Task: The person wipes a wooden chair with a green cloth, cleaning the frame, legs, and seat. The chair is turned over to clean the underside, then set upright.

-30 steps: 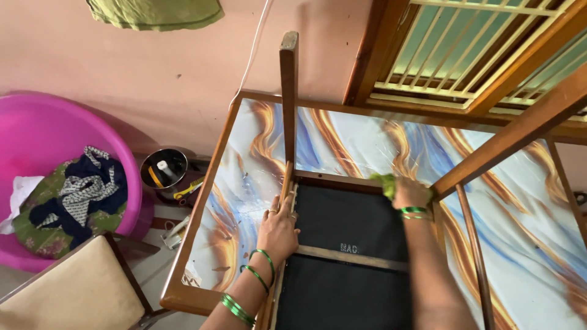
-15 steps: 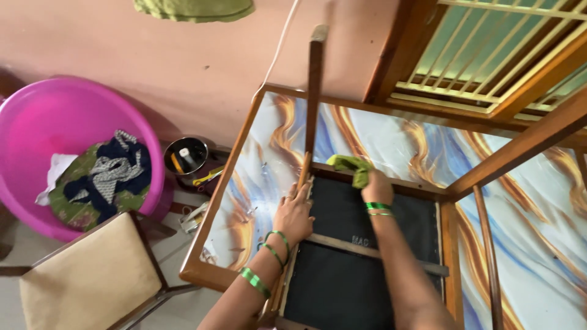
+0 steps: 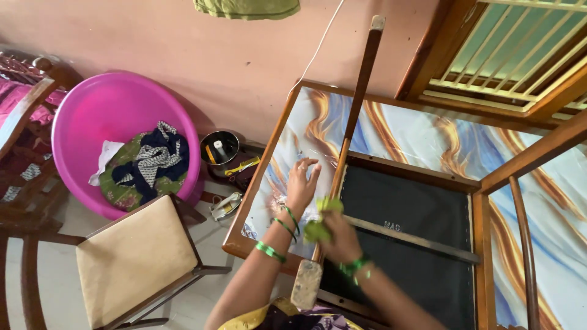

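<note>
A wooden chair [image 3: 477, 201] lies upside down on a table [image 3: 391, 131] with a blue and orange swirl top; its black seat underside [image 3: 416, 211] faces up and its legs point up. My right hand [image 3: 337, 239] grips a green cloth [image 3: 321, 220] against the near-left chair leg [image 3: 351, 131]. My left hand [image 3: 301, 181] hovers with fingers spread over the tabletop, just left of that leg. Green bangles ring both wrists.
A pink tub [image 3: 116, 131] with clothes stands on the floor at left. A round metal tin [image 3: 219, 146] with small items sits by the wall. A cushioned chair [image 3: 131, 260] stands below the tub. A barred window [image 3: 520, 49] is at top right.
My right hand has carried the cloth from the seat's far rail to the near-left leg. My left hand has lifted off the seat frame and opened. The view has shifted left.
</note>
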